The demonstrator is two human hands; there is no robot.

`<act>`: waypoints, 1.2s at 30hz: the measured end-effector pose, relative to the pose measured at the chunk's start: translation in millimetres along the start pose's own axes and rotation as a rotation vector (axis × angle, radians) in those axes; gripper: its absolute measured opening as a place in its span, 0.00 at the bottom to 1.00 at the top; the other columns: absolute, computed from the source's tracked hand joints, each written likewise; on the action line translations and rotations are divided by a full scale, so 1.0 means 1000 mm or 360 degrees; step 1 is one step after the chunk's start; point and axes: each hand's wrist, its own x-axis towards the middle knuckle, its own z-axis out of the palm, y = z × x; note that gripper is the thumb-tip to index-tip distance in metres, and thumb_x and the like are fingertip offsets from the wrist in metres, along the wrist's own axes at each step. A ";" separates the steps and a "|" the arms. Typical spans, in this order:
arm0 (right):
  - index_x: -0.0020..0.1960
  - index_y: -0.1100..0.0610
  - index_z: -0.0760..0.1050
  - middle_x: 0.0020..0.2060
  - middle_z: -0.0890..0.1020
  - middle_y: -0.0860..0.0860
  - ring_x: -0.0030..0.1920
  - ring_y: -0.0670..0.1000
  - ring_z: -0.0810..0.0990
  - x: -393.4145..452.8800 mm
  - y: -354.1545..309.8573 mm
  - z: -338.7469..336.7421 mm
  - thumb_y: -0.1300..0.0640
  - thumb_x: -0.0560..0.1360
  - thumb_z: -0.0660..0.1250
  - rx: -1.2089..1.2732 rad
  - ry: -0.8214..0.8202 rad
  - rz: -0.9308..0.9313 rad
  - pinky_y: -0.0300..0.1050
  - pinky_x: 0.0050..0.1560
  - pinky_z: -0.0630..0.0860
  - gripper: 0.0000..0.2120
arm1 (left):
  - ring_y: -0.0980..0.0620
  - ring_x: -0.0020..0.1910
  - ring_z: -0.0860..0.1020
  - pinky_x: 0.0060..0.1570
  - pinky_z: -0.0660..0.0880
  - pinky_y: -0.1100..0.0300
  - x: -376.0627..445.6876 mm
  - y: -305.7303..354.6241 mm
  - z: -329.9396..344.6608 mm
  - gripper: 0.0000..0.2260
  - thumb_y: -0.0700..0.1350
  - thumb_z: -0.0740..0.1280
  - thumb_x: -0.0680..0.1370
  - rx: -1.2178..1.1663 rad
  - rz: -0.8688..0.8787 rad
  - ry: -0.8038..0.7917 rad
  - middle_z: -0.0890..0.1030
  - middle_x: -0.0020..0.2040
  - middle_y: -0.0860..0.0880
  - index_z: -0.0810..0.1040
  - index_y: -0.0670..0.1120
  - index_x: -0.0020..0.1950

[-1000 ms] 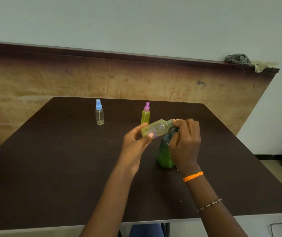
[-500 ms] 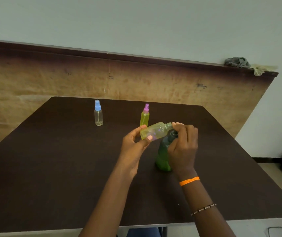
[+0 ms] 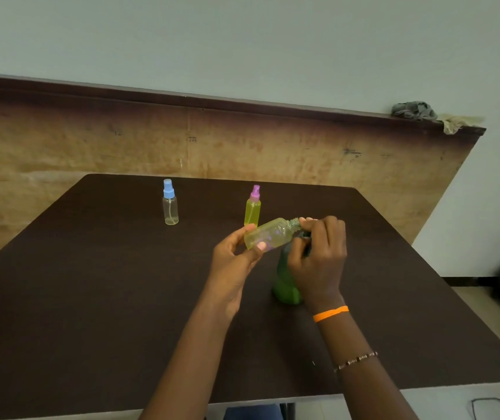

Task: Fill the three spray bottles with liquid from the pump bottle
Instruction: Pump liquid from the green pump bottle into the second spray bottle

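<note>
The dark table (image 3: 91, 298) fills most of my view, with a worn wooden panel (image 3: 91, 147) on the wall behind it and a grey rag (image 3: 414, 110) on the panel's top edge at far right.

The green pump bottle (image 3: 286, 283) stands right of centre, mostly hidden behind my right hand (image 3: 318, 262). My left hand (image 3: 233, 262) holds the open spray bottle (image 3: 270, 234) tilted almost flat, thumb and fingers clasped around its lower body, its threaded neck pointing right at the pump head. My right hand's fingers are curled around the top of the pump bottle, where the spout meets the neck; whether they are pressing the pump down I cannot tell. An orange band (image 3: 330, 313) sits on that wrist.

Over the last second little has changed: the two hands and the tilted bottle keep the same pose, drifting only slightly with the camera, and the yellowish tint inside the held bottle looks about the same. I judge I am midway through filling this bottle, with pumping going on.

At the far side stand the other two: the pink-capped bottle (image 3: 252, 207), yellow-green and apparently already filled, just beyond my left hand, and the blue-capped bottle (image 3: 170, 203) well to its left, clear and seemingly almost empty, so it is probably next.

No labels, brands or writing can be read on any bottle.
</note>
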 end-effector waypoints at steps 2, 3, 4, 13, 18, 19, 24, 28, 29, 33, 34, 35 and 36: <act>0.39 0.65 0.74 0.35 0.72 0.58 0.36 0.56 0.69 0.006 -0.002 -0.002 0.67 0.66 0.57 0.0006 -0.0048 -0.0020 0.53 0.33 0.71 0.08 | 0.53 0.57 0.77 0.53 0.75 0.62 -0.001 0.001 0.000 0.19 0.34 0.67 0.74 -0.0002 -0.0010 0.0010 0.79 0.56 0.48 0.73 0.44 0.64; 0.38 0.65 0.74 0.35 0.72 0.58 0.36 0.56 0.69 0.010 -0.004 -0.004 0.66 0.66 0.57 -0.0001 -0.0069 -0.0037 0.52 0.33 0.71 0.07 | 0.53 0.57 0.78 0.54 0.75 0.61 -0.001 0.001 0.000 0.18 0.34 0.67 0.74 -0.0007 -0.0007 0.0009 0.79 0.57 0.48 0.73 0.44 0.63; 0.38 0.64 0.73 0.35 0.72 0.58 0.36 0.56 0.69 0.015 -0.005 -0.006 0.65 0.67 0.56 -0.0003 -0.0094 -0.0044 0.51 0.34 0.70 0.07 | 0.52 0.57 0.78 0.54 0.75 0.61 -0.001 0.002 0.000 0.18 0.34 0.67 0.74 -0.0011 -0.0002 0.0003 0.79 0.57 0.47 0.74 0.44 0.63; 0.47 0.69 0.78 0.39 0.75 0.60 0.41 0.54 0.70 -0.008 -0.006 -0.004 0.69 0.69 0.55 -0.0020 0.0034 0.0032 0.50 0.40 0.73 0.14 | 0.52 0.59 0.77 0.57 0.74 0.60 0.001 0.001 0.000 0.18 0.33 0.67 0.74 0.0019 0.0031 0.0007 0.79 0.58 0.48 0.74 0.46 0.62; 0.44 0.67 0.77 0.38 0.74 0.58 0.40 0.54 0.70 0.009 -0.009 -0.012 0.66 0.69 0.54 -0.0042 -0.0122 0.0030 0.48 0.38 0.72 0.13 | 0.52 0.58 0.77 0.56 0.75 0.61 0.000 0.002 0.001 0.19 0.33 0.67 0.74 -0.0013 0.0036 0.0008 0.80 0.55 0.49 0.73 0.43 0.64; 0.43 0.66 0.76 0.38 0.74 0.58 0.40 0.54 0.70 0.014 -0.011 -0.014 0.65 0.70 0.54 -0.0054 -0.0158 0.0037 0.47 0.38 0.72 0.13 | 0.52 0.58 0.77 0.56 0.75 0.61 0.000 0.003 0.001 0.19 0.33 0.67 0.74 -0.0008 0.0040 0.0007 0.80 0.54 0.50 0.73 0.43 0.64; 0.46 0.67 0.78 0.39 0.75 0.58 0.42 0.54 0.70 0.004 -0.015 -0.010 0.66 0.71 0.53 -0.0059 -0.0091 0.0111 0.46 0.41 0.71 0.15 | 0.52 0.58 0.77 0.55 0.75 0.62 0.000 0.003 0.002 0.18 0.33 0.67 0.74 0.0000 0.0039 0.0022 0.79 0.55 0.49 0.74 0.45 0.63; 0.45 0.68 0.78 0.37 0.75 0.59 0.39 0.53 0.69 -0.004 -0.010 -0.003 0.69 0.73 0.53 -0.0089 0.0008 0.0086 0.50 0.37 0.74 0.14 | 0.53 0.58 0.77 0.55 0.74 0.61 0.000 0.000 0.001 0.19 0.33 0.67 0.74 0.0005 0.0008 0.0031 0.79 0.55 0.49 0.73 0.44 0.64; 0.44 0.68 0.78 0.36 0.74 0.59 0.39 0.53 0.68 -0.002 -0.011 -0.004 0.69 0.73 0.53 -0.0109 -0.0013 0.0077 0.50 0.36 0.73 0.13 | 0.53 0.57 0.77 0.55 0.74 0.61 -0.001 0.000 0.000 0.19 0.33 0.67 0.74 0.0000 0.0003 0.0029 0.79 0.55 0.49 0.73 0.44 0.64; 0.42 0.66 0.77 0.37 0.75 0.58 0.40 0.53 0.69 0.017 -0.010 -0.015 0.66 0.70 0.52 -0.0123 -0.0164 0.0026 0.43 0.39 0.68 0.15 | 0.52 0.57 0.77 0.55 0.75 0.62 -0.001 0.003 0.001 0.19 0.33 0.67 0.74 -0.0026 0.0018 0.0027 0.79 0.54 0.49 0.73 0.43 0.64; 0.41 0.66 0.77 0.37 0.76 0.58 0.40 0.54 0.70 0.020 -0.009 -0.016 0.65 0.69 0.51 -0.0104 -0.0188 0.0025 0.41 0.39 0.66 0.15 | 0.52 0.57 0.77 0.54 0.75 0.62 -0.001 0.003 0.001 0.18 0.33 0.66 0.74 -0.0026 0.0020 0.0029 0.79 0.54 0.49 0.73 0.43 0.64; 0.41 0.66 0.78 0.37 0.76 0.58 0.40 0.54 0.71 0.020 -0.008 -0.016 0.64 0.69 0.51 -0.0078 -0.0193 0.0035 0.40 0.39 0.66 0.16 | 0.53 0.56 0.78 0.54 0.75 0.62 -0.001 0.003 0.001 0.18 0.33 0.66 0.74 -0.0027 0.0020 0.0026 0.79 0.54 0.49 0.73 0.43 0.64; 0.42 0.67 0.78 0.37 0.76 0.58 0.40 0.54 0.72 0.019 -0.006 -0.015 0.64 0.70 0.51 -0.0046 -0.0176 0.0050 0.40 0.39 0.67 0.17 | 0.53 0.56 0.78 0.53 0.75 0.63 -0.001 0.002 0.001 0.18 0.33 0.66 0.74 -0.0028 0.0019 0.0021 0.79 0.55 0.48 0.73 0.43 0.64</act>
